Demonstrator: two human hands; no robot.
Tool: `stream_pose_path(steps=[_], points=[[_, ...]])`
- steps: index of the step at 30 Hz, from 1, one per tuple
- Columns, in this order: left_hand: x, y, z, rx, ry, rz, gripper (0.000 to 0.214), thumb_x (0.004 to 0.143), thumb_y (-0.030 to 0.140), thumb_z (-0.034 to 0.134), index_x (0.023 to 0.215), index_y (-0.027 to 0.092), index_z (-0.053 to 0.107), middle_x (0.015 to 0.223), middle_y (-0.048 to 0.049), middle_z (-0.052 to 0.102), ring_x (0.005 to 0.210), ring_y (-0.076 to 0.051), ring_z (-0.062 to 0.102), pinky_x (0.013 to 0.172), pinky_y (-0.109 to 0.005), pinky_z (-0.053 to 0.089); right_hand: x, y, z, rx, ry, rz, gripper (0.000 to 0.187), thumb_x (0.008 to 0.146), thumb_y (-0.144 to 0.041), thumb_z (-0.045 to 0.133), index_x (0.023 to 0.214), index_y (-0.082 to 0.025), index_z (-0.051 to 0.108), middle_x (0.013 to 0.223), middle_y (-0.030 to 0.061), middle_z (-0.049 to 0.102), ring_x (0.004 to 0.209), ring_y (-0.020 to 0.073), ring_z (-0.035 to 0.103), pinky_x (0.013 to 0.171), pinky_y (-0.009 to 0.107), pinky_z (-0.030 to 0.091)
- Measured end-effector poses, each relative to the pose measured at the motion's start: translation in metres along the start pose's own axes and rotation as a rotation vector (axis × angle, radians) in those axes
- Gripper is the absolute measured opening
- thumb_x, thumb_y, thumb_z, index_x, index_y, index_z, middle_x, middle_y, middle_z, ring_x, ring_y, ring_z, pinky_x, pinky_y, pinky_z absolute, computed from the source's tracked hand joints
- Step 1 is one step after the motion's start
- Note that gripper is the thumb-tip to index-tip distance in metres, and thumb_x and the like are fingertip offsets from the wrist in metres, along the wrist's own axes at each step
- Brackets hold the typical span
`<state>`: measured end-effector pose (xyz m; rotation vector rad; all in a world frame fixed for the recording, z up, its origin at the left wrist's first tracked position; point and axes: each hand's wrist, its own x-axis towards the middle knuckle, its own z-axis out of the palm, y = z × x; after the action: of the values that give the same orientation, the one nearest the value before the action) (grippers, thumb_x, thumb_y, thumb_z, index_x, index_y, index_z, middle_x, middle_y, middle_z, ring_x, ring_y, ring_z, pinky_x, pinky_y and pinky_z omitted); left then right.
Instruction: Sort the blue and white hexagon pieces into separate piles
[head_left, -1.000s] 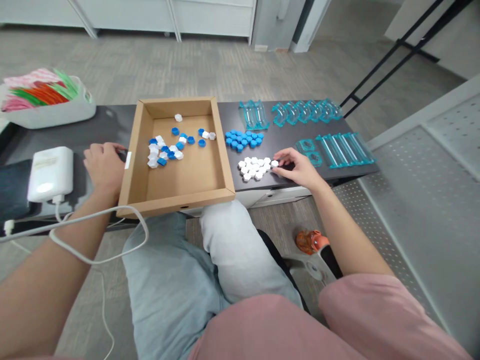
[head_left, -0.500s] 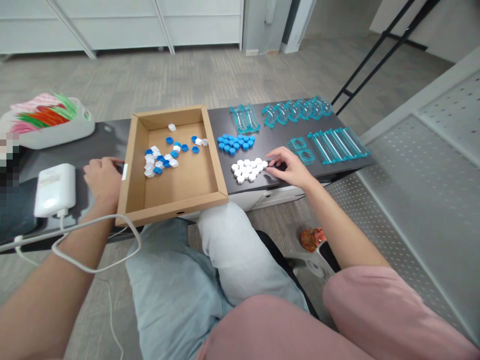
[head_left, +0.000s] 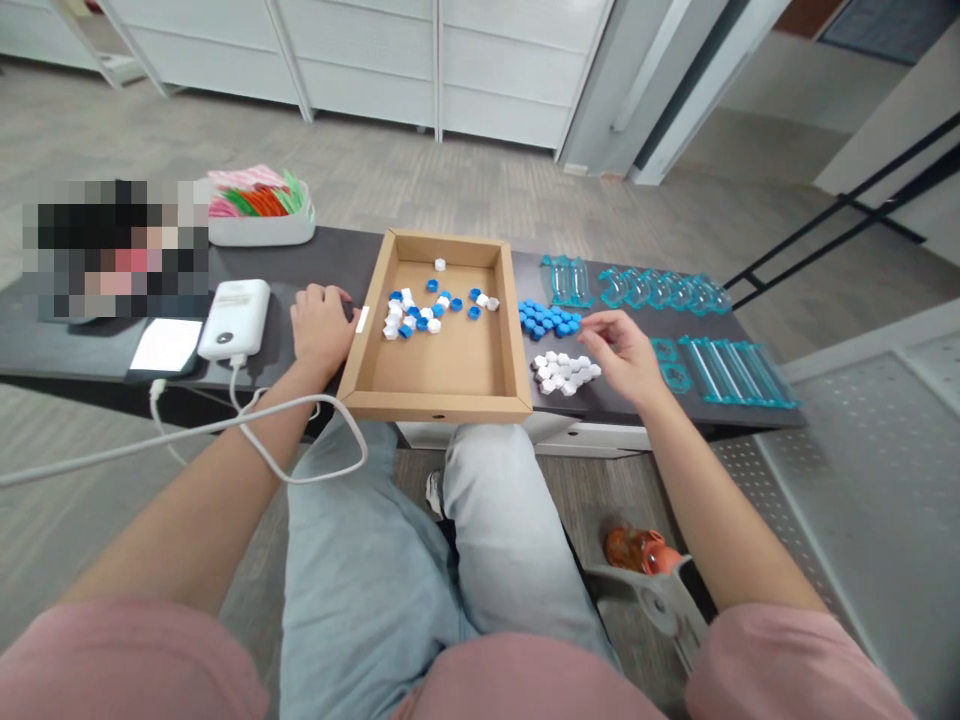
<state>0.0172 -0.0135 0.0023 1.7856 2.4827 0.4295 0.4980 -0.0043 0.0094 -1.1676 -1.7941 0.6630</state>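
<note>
My right hand (head_left: 621,352) is over the table, its fingertips at the right edge of a cluster of blue hexagonal pieces (head_left: 541,318); fingers are bent, with a small gap to the thumb. Just below lies a cluster of white hexagonal pieces (head_left: 564,373). My left hand (head_left: 322,328) rests with curled fingers beside the left wall of a cardboard box (head_left: 363,375). A small dark item (head_left: 348,311) shows at its fingertips, mostly hidden. Inside the box are loose blue and white hexagonal pieces (head_left: 422,318), several with their hollow side up.
Teal clear plastic parts stand in rows: curved ones (head_left: 664,290), a pair (head_left: 568,281), long ones (head_left: 739,372) and flat ones (head_left: 673,366). At left are a white power bank (head_left: 235,318) with looping cables (head_left: 300,402) and a white basket (head_left: 262,230) of colourful strips.
My right hand has moved from the white pieces up to the blue cluster. My left hand stays beside the box. The view has swung left.
</note>
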Motion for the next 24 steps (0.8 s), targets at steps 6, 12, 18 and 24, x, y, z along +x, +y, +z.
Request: stream_pose_path(steps=[6, 12, 18, 24], points=[[0.0, -0.001, 0.005, -0.052, 0.064, 0.019, 0.048, 0.104, 0.037, 0.051, 0.14, 0.015, 0.074, 0.154, -0.0301, 0.067, 0.149, -0.048, 0.056, 0.126, -0.06, 0.045, 0.091, -0.064, 0.083, -0.519, -0.543, -0.314, 0.029, 0.104, -0.033, 0.072, 0.131, -0.025, 0.08, 0.137, 0.0132, 0.078, 0.105, 0.0293, 0.076, 0.101, 0.044, 0.056], [0.001, -0.002, 0.007, -0.072, 0.051, 0.028, 0.051, 0.104, 0.037, 0.049, 0.141, 0.014, 0.074, 0.156, -0.0299, 0.066, 0.151, -0.047, 0.056, 0.127, -0.059, 0.044, 0.134, -0.075, 0.146, -1.023, -0.803, -0.315, 0.042, 0.102, -0.015, 0.068, 0.142, -0.021, 0.079, 0.146, 0.0171, 0.079, 0.131, 0.0358, 0.076, 0.106, 0.044, 0.049], [0.004, -0.004, 0.011, -0.091, 0.064, 0.039, 0.051, 0.102, 0.036, 0.051, 0.143, 0.015, 0.073, 0.155, -0.0285, 0.068, 0.151, -0.047, 0.055, 0.127, -0.06, 0.045, 0.135, -0.077, 0.143, -0.993, -0.794, -0.298, 0.036, 0.106, -0.02, 0.066, 0.138, -0.02, 0.082, 0.141, 0.0184, 0.079, 0.127, 0.0363, 0.076, 0.109, 0.046, 0.05], [0.002, -0.004, 0.011, -0.077, 0.067, 0.036, 0.049, 0.102, 0.037, 0.049, 0.14, 0.016, 0.073, 0.154, -0.0277, 0.067, 0.15, -0.046, 0.055, 0.127, -0.058, 0.045, 0.137, -0.073, 0.086, -0.598, -0.494, -0.317, 0.035, 0.112, -0.036, 0.062, 0.139, -0.023, 0.08, 0.134, 0.0139, 0.074, 0.109, 0.0301, 0.071, 0.106, 0.045, 0.053]])
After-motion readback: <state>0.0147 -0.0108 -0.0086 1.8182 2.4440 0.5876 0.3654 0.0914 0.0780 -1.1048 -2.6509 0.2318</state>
